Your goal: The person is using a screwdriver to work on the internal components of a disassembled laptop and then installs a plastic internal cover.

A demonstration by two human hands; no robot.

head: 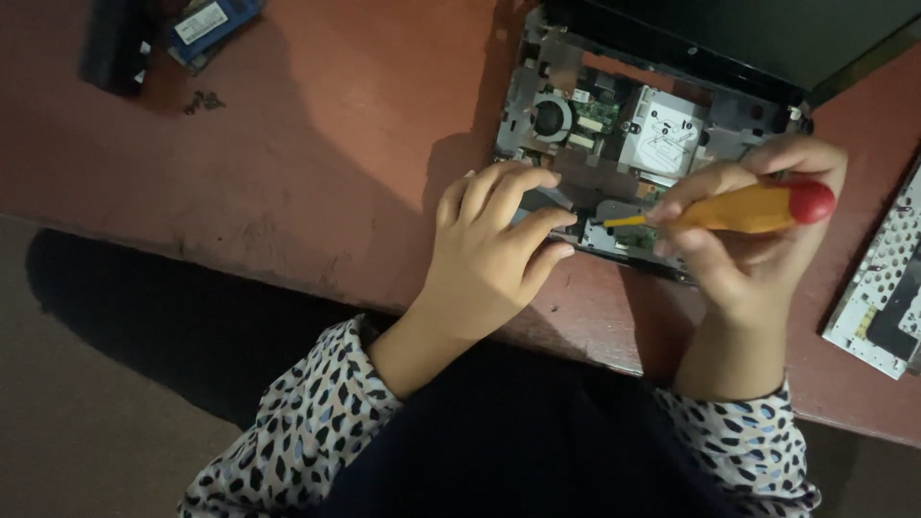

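While the reddish table (317, 153) carries everything, the opened laptop (614, 134) lies just beyond both hands with its keyboard cover off, so the fan, boards and metal shield face up within reach. A pale perforated panel (878, 297) rests on the table to the outside of the right hand, out of the working area. The left hand (494, 254) presses down on the near edge of the chassis, fingers bent and spread a little, holding nothing, apparently to steady the machine. The right hand (743, 240) is closed around a screwdriver (743, 209) with a yellow handle and red cap, laid almost flat so its tip points toward the left fingers, at a spot too dim to make out. Far past the left hand, small dark screws (203, 100) sit in a cluster, apart from the work.
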